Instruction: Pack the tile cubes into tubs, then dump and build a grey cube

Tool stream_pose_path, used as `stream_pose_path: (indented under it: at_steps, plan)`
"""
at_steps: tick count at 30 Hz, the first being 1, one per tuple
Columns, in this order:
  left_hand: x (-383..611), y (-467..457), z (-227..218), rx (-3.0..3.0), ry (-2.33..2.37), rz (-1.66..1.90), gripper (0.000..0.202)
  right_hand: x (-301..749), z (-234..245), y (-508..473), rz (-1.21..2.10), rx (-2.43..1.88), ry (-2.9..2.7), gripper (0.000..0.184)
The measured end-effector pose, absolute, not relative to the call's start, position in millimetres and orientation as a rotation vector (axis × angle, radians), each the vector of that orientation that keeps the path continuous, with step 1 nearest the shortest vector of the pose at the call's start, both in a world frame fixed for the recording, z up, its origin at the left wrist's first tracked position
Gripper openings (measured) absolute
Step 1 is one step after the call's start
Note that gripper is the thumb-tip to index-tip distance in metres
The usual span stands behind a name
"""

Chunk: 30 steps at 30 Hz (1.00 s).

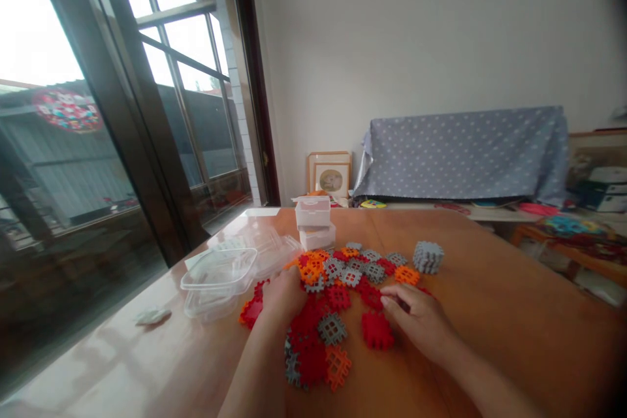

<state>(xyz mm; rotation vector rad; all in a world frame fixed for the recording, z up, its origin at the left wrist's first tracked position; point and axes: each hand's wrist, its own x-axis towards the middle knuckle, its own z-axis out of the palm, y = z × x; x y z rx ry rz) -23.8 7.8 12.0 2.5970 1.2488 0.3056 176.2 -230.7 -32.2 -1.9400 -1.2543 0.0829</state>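
A loose pile of flat, notched plastic building pieces in red, orange and grey lies on the table. My left hand (284,294) reaches over the pile's left side, beside some orange pieces (311,269); its fingers are mostly hidden behind the hand. At the pile's right edge, my right hand (418,313) has thumb and forefinger brought together at the rim of a red notched piece (371,296). Just below those fingertips sits a small red stack (377,330). A neat grey stack (428,257) stands farther back on the right.
Clear plastic tubs (219,272) and lids are left of the pile. Two small lidded boxes (313,214) are stacked behind it. A small crumpled packet (152,317) lies on the wooden table (494,313) at left. Glass doors line the left side.
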Motion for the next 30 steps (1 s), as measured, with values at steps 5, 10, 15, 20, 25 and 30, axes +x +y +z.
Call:
stream_pose_path:
  at_steps: [5, 10, 15, 20, 25, 30]
  plan:
    - [-21.9, 6.6, 15.1, 2.664, 1.275, 0.204, 0.04, 172.0, -26.4, -231.2, 0.079, -1.942, -1.255, 0.028]
    - [-21.6, 4.4, 18.1, 2.66, 1.319, 0.148, 0.046, 168.9, -23.5, -232.0, 0.089, -1.929, -1.264, 0.026]
    - [-19.9, 3.6, 19.2, 2.696, 1.321, 0.189, 0.042, 168.3, -22.4, -232.2, 0.082, -1.926, -1.265, 0.024]
    - [-18.9, 5.7, 21.8, 2.678, 1.312, 0.336, 0.017, 168.5, -22.5, -231.7, 0.071, -1.929, -1.262, 0.025]
    - [-13.9, 11.0, 17.4, 2.28, 1.173, 0.764, 0.01, 168.9, -23.8, -231.4, 0.085, -1.921, -1.265, 0.028]
    - [-1.4, -3.2, 17.6, 1.537, 0.677, 0.892, 0.027, 168.2, -24.7, -231.6, 0.114, -1.922, -1.278, 0.031]
